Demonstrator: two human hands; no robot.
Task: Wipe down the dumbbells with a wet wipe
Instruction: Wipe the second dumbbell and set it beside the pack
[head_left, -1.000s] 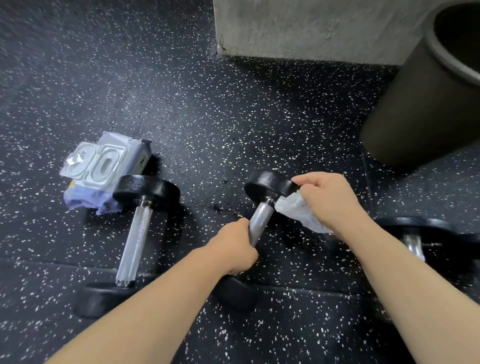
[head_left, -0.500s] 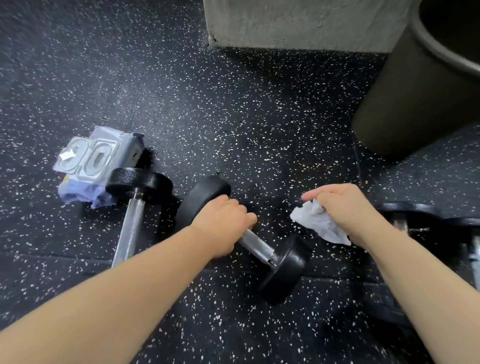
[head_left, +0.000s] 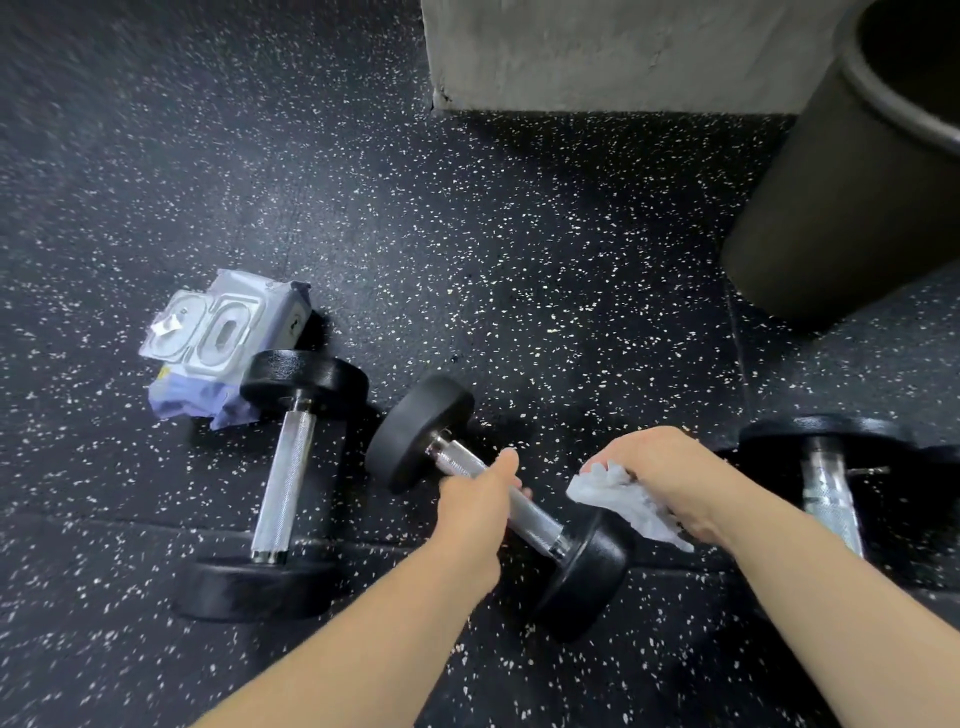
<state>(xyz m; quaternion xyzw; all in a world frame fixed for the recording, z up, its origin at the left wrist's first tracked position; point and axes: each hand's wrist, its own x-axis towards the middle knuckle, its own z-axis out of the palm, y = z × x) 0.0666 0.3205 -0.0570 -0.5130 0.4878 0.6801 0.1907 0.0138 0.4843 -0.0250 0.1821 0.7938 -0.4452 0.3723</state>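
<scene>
Black speckled floor (head_left: 519, 249) carries everything. Nearest, the left hand (head_left: 475, 504) grips the middle dumbbell (head_left: 540, 527) by its steel handle; the right hand (head_left: 670, 475) clutches a crumpled wipe (head_left: 621, 501) at its near head. A left dumbbell (head_left: 288, 483) and a right dumbbell (head_left: 831, 499) flank it. Beyond, a wipe pack (head_left: 223, 332) lies just behind the left dumbbell's far head, its print too small to read. Farthest: a bin (head_left: 831, 208) and a concrete block (head_left: 623, 52).

The left hand (head_left: 478, 501) is curled round the bar of a dumbbell (head_left: 537, 525), while the right hand (head_left: 670, 478) is clenched, knuckles up, on a wipe (head_left: 621, 499).
</scene>
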